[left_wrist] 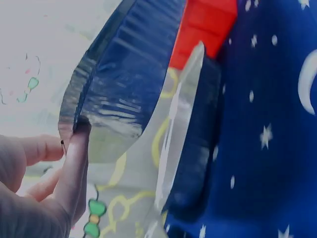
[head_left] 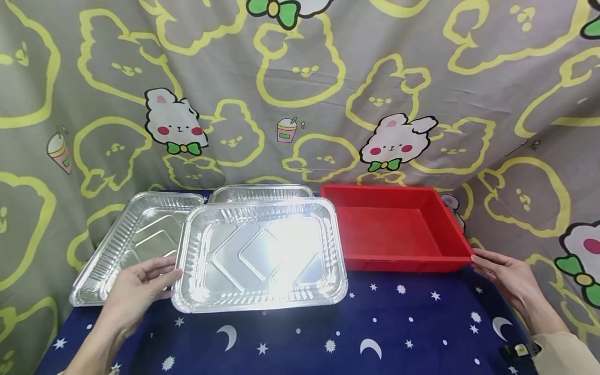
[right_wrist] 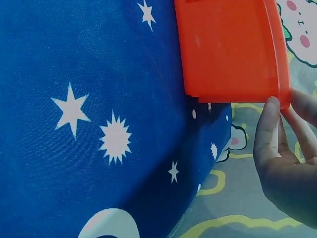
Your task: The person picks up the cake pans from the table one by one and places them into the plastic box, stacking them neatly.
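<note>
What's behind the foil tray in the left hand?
Head view: rear foil tray, only its far end showing; left foil tray and red plastic bin, partly overlapped. Covered parts can't be seen.

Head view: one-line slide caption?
Left hand grips a foil tray, right hand pinches a red bin; two more foil trays sit partly hidden behind.

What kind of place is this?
Maybe a little tabletop work spot, in a room I can't make out. Bunny-print fabric hangs behind, a blue tablecloth with moons and stars lies below, and the left hand holds a foil tray.
</note>
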A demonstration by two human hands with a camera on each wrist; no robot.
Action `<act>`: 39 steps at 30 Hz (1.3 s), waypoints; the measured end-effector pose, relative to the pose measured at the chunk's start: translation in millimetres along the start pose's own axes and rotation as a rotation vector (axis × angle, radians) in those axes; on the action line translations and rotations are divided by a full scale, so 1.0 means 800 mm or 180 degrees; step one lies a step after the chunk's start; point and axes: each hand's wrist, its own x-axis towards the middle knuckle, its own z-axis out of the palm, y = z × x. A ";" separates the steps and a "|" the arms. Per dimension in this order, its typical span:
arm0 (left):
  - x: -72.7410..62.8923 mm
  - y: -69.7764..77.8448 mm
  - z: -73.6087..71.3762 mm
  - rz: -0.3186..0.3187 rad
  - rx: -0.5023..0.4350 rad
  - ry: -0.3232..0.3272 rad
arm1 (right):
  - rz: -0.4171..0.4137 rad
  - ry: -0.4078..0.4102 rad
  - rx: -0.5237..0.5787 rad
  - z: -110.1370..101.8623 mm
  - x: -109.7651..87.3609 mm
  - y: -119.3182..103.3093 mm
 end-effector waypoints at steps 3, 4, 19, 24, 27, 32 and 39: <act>0.008 0.010 0.023 -0.0047 -0.0116 0.0022 | -0.0003 -0.0009 0.0002 0.000 0.000 -0.001; 0.011 0.014 0.030 -0.0069 -0.0137 0.0025 | 0.0008 0.0001 0.0008 0.000 0.000 -0.001; 0.061 0.055 0.134 -0.0039 -0.0518 -0.0027 | 0.0119 0.0055 -0.0114 0.004 0.002 -0.005; 0.079 0.063 0.166 -0.0021 -0.0572 -0.0068 | 0.0182 0.0067 -0.0133 0.001 -0.002 -0.004; 0.089 0.064 0.183 -0.0003 -0.0626 -0.0117 | 0.0195 0.0043 -0.0094 0.002 -0.001 -0.003; 0.101 0.072 0.211 0.0024 -0.0756 -0.0239 | 0.0193 0.0055 -0.0082 0.000 -0.002 -0.001; 0.110 0.082 0.239 0.0067 -0.0800 -0.0273 | 0.0224 0.0079 -0.0148 0.000 0.001 -0.001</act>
